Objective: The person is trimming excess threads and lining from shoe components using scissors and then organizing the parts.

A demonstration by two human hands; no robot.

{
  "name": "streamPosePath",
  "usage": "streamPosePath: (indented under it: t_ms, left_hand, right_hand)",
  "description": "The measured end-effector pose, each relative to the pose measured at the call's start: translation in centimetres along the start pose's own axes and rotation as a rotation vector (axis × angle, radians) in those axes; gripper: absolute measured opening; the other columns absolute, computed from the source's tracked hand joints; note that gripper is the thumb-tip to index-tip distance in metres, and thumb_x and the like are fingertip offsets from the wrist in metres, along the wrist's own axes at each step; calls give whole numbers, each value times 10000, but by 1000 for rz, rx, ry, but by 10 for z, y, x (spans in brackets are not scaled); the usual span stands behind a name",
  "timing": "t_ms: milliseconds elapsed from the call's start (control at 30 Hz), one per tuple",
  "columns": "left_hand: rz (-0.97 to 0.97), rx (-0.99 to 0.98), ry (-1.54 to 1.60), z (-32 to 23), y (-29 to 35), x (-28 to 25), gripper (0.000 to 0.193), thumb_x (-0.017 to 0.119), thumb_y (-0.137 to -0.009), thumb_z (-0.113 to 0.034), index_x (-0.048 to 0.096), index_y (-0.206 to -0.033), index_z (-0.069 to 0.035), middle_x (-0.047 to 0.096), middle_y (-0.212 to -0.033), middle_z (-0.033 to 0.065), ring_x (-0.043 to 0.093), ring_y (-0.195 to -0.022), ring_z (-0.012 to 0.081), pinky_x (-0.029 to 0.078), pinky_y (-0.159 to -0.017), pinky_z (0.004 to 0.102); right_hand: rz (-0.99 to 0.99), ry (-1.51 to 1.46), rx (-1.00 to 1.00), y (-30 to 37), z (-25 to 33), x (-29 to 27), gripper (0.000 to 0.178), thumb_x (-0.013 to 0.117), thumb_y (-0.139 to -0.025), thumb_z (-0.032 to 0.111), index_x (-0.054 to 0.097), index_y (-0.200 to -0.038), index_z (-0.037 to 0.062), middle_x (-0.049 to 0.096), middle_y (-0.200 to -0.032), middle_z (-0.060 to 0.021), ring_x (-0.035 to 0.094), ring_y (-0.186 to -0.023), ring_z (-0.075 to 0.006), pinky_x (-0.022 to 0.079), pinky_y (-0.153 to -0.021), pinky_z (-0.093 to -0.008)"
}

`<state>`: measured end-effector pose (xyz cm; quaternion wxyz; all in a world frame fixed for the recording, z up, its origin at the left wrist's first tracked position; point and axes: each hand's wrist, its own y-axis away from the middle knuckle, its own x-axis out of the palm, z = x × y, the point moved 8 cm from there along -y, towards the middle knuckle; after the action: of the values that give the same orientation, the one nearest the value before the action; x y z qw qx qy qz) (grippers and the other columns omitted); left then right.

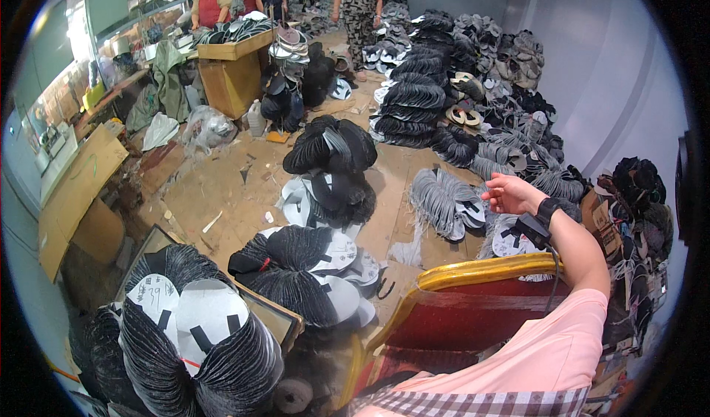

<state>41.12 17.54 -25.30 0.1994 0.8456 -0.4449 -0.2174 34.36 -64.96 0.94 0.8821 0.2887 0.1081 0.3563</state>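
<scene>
My right hand (509, 194) is stretched out over the floor with bent fingers apart and nothing in them. A dark band and a small black device with a cable sit at its wrist. Nearest to it lies a bundle of grey, fringed shoe pieces (444, 199) with white ends. Below my forearm stands a chair with a gold frame and red padding (458, 321). At the lower left is a big tied bundle of black shoe pieces (237, 365) with white sole-shaped pieces on top. Another black bundle (296, 269) lies beside it. My left hand is out of view.
Tall stacks of black shoe pieces (414, 84) and grey heaps line the right wall. More bundles (330, 147) lie mid-floor. A wooden workbench (229, 84) stands at the back left. Beyond are a person in a red apron (212, 3) and one in camouflage clothes (361, 10).
</scene>
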Motion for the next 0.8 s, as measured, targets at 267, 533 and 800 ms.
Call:
streamPosePath:
  t_ms: [267,533,800]
  left_hand:
    - [-13,19,12,-2,4,0,407,662,-830,-316,483,-1095,-64,577,-912,74,539,-714,167,449,-576,288]
    - [-35,14,-7,-6,7,-1,385,652,-840,-309,495,-1076,-49,585,-883,79,546,-698,170,448,-549,281]
    - [-43,17,-40,-9,9,-1,378,650,-841,-314,503,-1063,-46,581,-908,89,545,-722,179,448,-564,290]
  right_hand:
    - [-29,26,1,0,0,-1,699,581,-851,144,108,-1357,240,610,-823,-81,548,-640,-140,464,-629,-335]
    - [-23,22,-5,1,-1,1,710,562,-863,136,85,-1382,216,608,-833,-96,539,-632,-151,448,-599,-323]
    - [-40,86,-17,12,4,11,809,532,-877,127,-42,-1439,227,608,-840,-102,523,-631,-157,434,-591,-320]
